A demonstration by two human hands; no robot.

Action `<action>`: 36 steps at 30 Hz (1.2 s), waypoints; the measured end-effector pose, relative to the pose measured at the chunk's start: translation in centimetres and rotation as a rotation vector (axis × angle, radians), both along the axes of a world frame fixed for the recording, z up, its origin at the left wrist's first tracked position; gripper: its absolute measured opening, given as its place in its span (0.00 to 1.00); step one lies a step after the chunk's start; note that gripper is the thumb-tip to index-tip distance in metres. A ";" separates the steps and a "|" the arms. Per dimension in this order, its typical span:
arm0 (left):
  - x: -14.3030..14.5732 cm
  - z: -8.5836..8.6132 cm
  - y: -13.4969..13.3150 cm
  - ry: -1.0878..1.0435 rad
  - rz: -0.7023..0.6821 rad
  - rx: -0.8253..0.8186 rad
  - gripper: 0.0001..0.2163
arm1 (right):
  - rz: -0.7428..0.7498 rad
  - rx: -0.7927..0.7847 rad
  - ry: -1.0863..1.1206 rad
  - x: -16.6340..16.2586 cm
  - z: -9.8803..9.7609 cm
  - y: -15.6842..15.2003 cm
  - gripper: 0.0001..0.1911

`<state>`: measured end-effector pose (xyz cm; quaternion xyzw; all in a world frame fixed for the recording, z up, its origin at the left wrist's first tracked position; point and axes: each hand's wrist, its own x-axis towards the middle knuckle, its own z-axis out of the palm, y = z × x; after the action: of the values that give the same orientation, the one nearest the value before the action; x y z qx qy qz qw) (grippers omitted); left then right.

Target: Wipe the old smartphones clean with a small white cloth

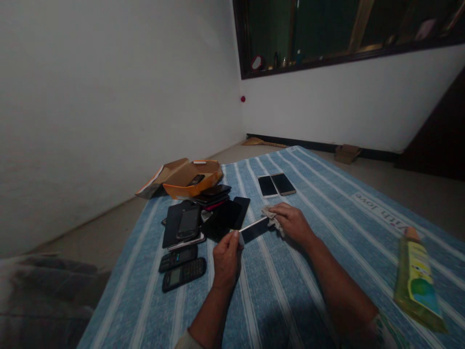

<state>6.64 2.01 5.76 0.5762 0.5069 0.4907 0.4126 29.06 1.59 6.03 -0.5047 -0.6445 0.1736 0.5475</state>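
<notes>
A smartphone (255, 230) with a dark screen and pale edges is held tilted between my two hands. My left hand (225, 256) is closed on its near left end. Pinched in my right hand (293, 222) is a crumpled whitish cloth (275, 220), which meets the phone's far right end. Left of my hands lies a heap of dark phones (225, 215). Two keypad phones (184, 275) rest in front of that heap. Beyond my right hand, two smartphones (276, 185) lie side by side, screens up.
Everything rests on a blue-and-white striped cloth (312, 291). An open orange cardboard box (192, 182) with a phone inside stands behind the heap. At the right lies a bottle of yellow-green liquid (417, 283). A broom (263, 141) and a small carton (348, 153) are on the floor.
</notes>
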 end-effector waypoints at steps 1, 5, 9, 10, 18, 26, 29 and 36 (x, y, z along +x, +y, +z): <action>0.0 -0.1 0.0 0.001 0.006 0.004 0.20 | 0.003 -0.003 0.061 0.1 -0.1 0.0 0.17; 0.0 -0.1 0.1 -0.001 0.014 0.002 0.20 | 0.011 -0.038 0.260 0.2 -0.2 0.1 0.15; 0.0 0.2 -0.1 -0.006 0.003 -0.017 0.20 | -0.027 -0.132 0.437 0.3 -0.4 0.0 0.15; 0.0 0.2 -0.1 -0.011 0.003 -0.020 0.20 | -0.035 -0.159 0.474 0.3 -0.5 0.0 0.15; -0.2 -0.6 0.2 -0.025 -0.004 0.001 0.21 | -0.026 -0.253 0.700 0.3 -1.1 0.1 0.19; 0.0 -0.2 0.0 -0.025 0.007 -0.021 0.22 | 0.006 -0.327 0.739 0.7 -1.9 0.1 0.21; -0.2 -0.4 0.1 -0.040 0.013 -0.023 0.23 | 0.016 -0.351 0.684 0.6 -2.1 0.2 0.22; -0.3 -1.2 0.5 -0.168 0.008 -0.095 0.23 | -0.010 -0.257 0.570 0.4 -1.0 -0.1 0.20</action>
<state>6.36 2.50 4.58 0.5106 0.4956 0.5145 0.4785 29.42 1.52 5.02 -0.5038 -0.4353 0.3856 0.6388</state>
